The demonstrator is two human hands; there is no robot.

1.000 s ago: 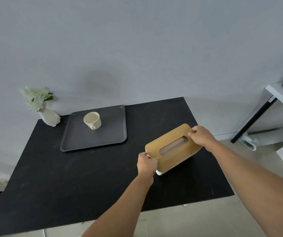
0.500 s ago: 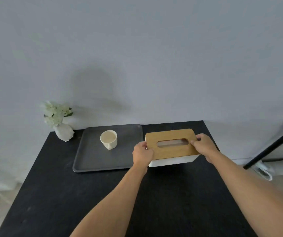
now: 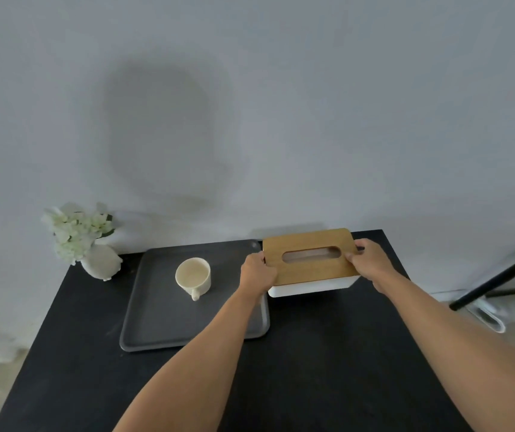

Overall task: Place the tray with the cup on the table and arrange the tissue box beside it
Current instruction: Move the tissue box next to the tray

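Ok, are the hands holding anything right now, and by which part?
Yes: both hold the tissue box by its short ends, the left hand at the end nearest the tray, the right hand at the opposite end.

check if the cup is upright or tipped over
Upright: the cup stands on the tray, its round mouth facing up.

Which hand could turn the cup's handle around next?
The left hand, probably. It grips the tissue box's end right at the tray's edge, and the cup sits on that tray just beside it. The right hand holds the box's far end, away from the cup.
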